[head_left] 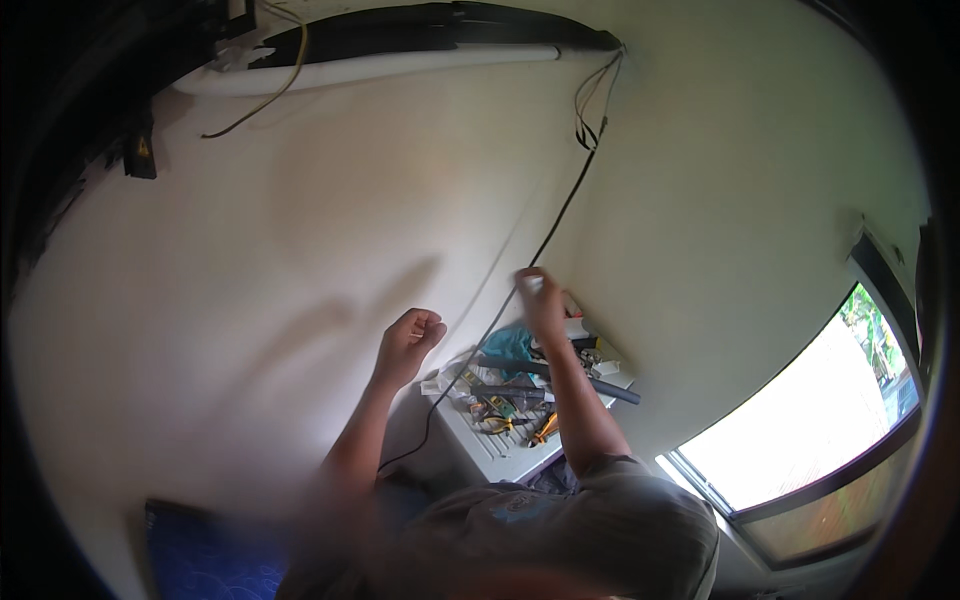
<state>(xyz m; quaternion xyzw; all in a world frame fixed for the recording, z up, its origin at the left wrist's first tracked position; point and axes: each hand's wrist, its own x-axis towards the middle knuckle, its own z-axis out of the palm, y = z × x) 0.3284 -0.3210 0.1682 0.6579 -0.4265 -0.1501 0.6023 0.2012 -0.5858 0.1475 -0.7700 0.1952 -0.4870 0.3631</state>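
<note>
A black cable (566, 212) hangs from the upper wall corner and slants down to the left, passing my right hand (541, 300). That hand is raised and smeared by motion, its curled fingertips over the cable; a whitish patch shows among the fingers. Whether it grips the cable I cannot tell. Left of the cable and apart from it, my left hand (408, 345) is held up with thumb and fingers pressed together. Anything between those fingers is too small to make out.
Below my hands a white table (478, 448) carries yellow-handled pliers (503, 425), an orange-handled tool (543, 430), a dark foam tube (610, 390) and a teal bag (508, 344). A white pipe (440, 62) runs along the upper wall. At right stands a bright window (800, 410).
</note>
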